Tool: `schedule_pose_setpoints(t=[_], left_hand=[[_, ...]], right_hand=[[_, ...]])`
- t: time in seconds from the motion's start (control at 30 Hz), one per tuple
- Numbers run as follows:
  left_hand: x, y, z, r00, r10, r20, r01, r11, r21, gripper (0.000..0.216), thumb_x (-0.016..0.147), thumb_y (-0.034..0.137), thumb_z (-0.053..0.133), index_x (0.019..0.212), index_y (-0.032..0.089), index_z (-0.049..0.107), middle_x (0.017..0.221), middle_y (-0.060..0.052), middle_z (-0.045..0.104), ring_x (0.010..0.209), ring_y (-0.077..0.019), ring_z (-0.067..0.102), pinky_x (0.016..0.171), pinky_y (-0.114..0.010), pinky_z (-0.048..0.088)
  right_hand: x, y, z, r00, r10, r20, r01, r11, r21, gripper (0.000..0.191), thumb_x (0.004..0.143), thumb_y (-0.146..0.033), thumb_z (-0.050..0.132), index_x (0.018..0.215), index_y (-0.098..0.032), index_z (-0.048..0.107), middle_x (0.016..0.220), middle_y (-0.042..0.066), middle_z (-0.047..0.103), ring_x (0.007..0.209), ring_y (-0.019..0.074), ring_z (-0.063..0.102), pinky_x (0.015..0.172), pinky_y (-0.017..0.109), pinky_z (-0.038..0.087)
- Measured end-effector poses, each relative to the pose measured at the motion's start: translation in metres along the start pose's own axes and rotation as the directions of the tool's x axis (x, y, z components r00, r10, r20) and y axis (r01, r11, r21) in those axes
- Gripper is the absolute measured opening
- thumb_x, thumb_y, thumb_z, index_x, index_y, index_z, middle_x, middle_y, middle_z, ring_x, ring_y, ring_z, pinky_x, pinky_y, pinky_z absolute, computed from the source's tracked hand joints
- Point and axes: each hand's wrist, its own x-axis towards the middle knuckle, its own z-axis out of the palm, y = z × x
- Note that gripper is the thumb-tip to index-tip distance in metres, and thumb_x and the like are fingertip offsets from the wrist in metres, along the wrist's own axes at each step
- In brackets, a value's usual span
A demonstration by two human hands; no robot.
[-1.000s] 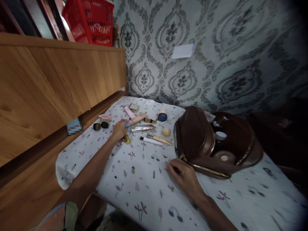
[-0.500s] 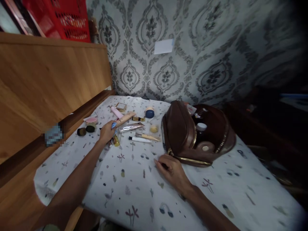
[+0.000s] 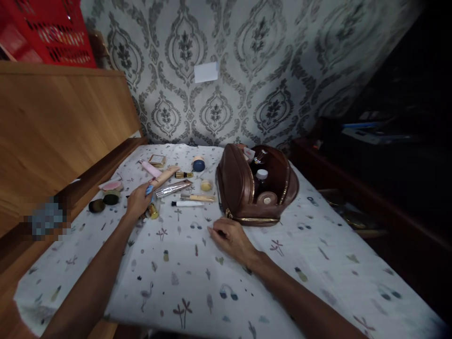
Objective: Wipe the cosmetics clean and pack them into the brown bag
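My left hand (image 3: 138, 201) reaches into the spread of cosmetics on the cloth, its fingers closed by a small blue item (image 3: 149, 189); what exactly they grip is hidden. Just beyond the fingers lie a beige tube (image 3: 165, 176) and a silver tube (image 3: 173, 188). A gold-capped piece (image 3: 153, 211) is beside the hand. My right hand (image 3: 231, 238) rests curled on the cloth, with nothing visible in it, just in front of the brown makeup bag (image 3: 231, 181). The bag stands unzipped, with a white-capped bottle (image 3: 262, 175) inside.
Around lie a pink tube (image 3: 150, 168), a dark blue-based jar (image 3: 198, 164), a white pen (image 3: 189, 204), a small yellow round item (image 3: 205, 185) and dark brush heads (image 3: 97, 205). A wooden cabinet (image 3: 63, 113) borders the left, a patterned wall (image 3: 219, 42) the back.
The view has turned to the right, so everything sits further left in the picture. Both hands keep nearly the same places by the cosmetics and the bag.
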Motion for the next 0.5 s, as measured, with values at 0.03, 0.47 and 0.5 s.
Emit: schedule_pose_setpoints(t=[0.03, 0.47, 0.5], left_hand=[[-0.001, 0.0, 0.0, 1.0, 0.013, 0.0, -0.013, 1.0, 0.001, 0.04, 0.095, 0.036, 0.041, 0.119, 0.016, 0.065, 0.113, -0.011, 0.072, 0.103, -0.0258, 0.065, 0.085, -0.03, 0.047], [0.004, -0.013, 0.011, 0.988, 0.154, 0.026, -0.154, 0.988, -0.033, 0.053, 0.093, 0.053, 0.029, 0.104, 0.017, 0.067, 0.107, -0.012, 0.072, 0.097, -0.0274, 0.067, 0.081, -0.032, 0.049], [0.004, -0.013, 0.011, 0.988, 0.153, 0.024, -0.152, 0.988, -0.031, 0.053, 0.093, 0.052, 0.029, 0.103, 0.017, 0.067, 0.105, -0.012, 0.072, 0.096, -0.0275, 0.067, 0.08, -0.033, 0.049]], right_hand=[[0.0, 0.0, 0.0, 1.0, 0.002, 0.004, -0.002, 1.0, 0.001, 0.039, 0.094, -0.024, 0.047, 0.057, -0.021, 0.033, 0.054, -0.002, 0.043, 0.056, 0.0122, 0.042, 0.058, 0.025, 0.033], [-0.003, -0.001, -0.002, 1.0, 0.027, -0.009, -0.027, 0.999, 0.028, 0.038, 0.089, -0.019, 0.053, 0.058, -0.021, 0.031, 0.056, -0.003, 0.044, 0.056, 0.011, 0.042, 0.058, 0.025, 0.031], [-0.003, -0.001, -0.002, 0.999, 0.03, -0.011, -0.03, 0.999, 0.027, 0.038, 0.089, -0.019, 0.053, 0.058, -0.021, 0.031, 0.057, -0.003, 0.044, 0.056, 0.011, 0.042, 0.058, 0.025, 0.031]])
